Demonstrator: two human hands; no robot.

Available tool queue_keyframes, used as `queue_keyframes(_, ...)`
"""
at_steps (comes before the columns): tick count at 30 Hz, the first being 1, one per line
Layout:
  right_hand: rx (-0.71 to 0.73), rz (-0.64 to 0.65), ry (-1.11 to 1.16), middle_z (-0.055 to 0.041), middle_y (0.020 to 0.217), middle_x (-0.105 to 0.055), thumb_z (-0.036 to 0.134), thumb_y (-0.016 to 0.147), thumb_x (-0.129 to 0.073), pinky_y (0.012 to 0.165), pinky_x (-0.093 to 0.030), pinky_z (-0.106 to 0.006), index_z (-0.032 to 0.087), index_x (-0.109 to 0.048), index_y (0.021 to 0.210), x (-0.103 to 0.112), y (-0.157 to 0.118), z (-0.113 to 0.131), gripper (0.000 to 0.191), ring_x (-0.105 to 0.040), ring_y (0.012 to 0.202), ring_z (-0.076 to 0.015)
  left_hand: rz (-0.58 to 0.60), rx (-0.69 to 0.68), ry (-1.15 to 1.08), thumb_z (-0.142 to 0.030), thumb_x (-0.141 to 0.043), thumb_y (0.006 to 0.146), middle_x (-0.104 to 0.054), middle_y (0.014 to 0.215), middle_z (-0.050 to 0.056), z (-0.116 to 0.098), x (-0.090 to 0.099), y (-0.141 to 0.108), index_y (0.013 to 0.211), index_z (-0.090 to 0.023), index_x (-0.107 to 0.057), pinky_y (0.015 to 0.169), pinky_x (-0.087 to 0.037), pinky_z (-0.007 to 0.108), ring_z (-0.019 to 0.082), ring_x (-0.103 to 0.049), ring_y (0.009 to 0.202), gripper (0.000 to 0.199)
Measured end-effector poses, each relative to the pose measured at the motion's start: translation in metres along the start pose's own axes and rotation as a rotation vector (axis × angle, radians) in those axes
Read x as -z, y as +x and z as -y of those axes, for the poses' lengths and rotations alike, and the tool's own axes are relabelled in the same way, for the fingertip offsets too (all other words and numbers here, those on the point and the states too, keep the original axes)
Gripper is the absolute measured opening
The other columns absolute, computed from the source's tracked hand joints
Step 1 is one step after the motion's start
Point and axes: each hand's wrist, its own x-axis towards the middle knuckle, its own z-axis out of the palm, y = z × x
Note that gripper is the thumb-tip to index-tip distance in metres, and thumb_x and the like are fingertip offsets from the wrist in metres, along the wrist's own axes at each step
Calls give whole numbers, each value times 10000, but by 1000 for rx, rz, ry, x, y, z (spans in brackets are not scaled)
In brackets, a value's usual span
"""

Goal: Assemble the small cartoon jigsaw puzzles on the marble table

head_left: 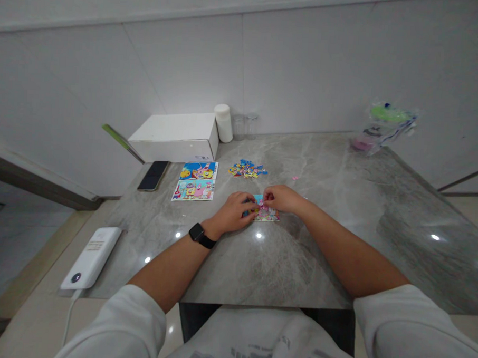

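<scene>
A small, colourful cartoon jigsaw puzzle (267, 214) lies on the grey marble-look table between my hands. My left hand (237, 211), with a black watch on its wrist, rests at the puzzle's left edge, fingers spread and partly over it. At the upper right of the puzzle, the fingertips of my right hand (282, 198) are pinched together over its surface; whatever is between them is hidden. Beyond my hands sits a heap of loose puzzle pieces (247, 170). A pink puzzle piece (295, 178) lies apart, to the right of the heap.
Left of the heap lies a printed cartoon sheet (193, 189), with a phone (153, 176) beside it. A white box (175, 136), a white bottle (224, 124) and clear glasses (245, 127) stand along the wall. A plastic bag (381, 130) is back right; a cabled power bank (92, 258) is front left.
</scene>
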Motion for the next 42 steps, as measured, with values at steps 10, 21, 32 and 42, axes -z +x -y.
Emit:
queue_keyframes(10, -19, 30, -28, -32, 934, -811, 191, 896, -721, 687, -437, -236, 206, -788, 972, 2, -3, 7, 102, -718, 819, -160, 11, 5, 12, -418, -605, 1038, -673, 1308, 113, -1, -2, 0, 1279, -278, -769, 1113, -461, 498, 285, -604, 1244, 324)
queue_keyframes(21, -16, 10, -38, -27, 921, -808, 200, 899, -715, 682, -433, -243, 215, -791, 963, 1, -1, 7, 101, -707, 781, -156, 30, 4, 35, -436, -610, 1032, -669, 1319, 119, -2, -1, 1, 1292, -270, -759, 1129, -451, 510, 292, -598, 1251, 342)
queue_keyframes(32, 5, -34, -63, -27, 925, -805, 284, 912, -748, 683, -416, -254, 218, -789, 966, -4, 5, -3, 94, -691, 808, -160, 21, -1, 29, -457, -592, 1041, -661, 1321, 121, -1, -4, 0, 1317, -271, -740, 1129, -449, 509, 289, -593, 1248, 365)
queue_keyframes(42, 26, -17, -60, -31, 942, -805, 271, 903, -752, 713, -436, -247, 224, -792, 953, 0, 0, 3, 80, -700, 834, -163, 37, 9, 35, -455, -616, 1025, -663, 1320, 126, -4, -1, 1, 1314, -268, -746, 1130, -449, 514, 296, -595, 1249, 368)
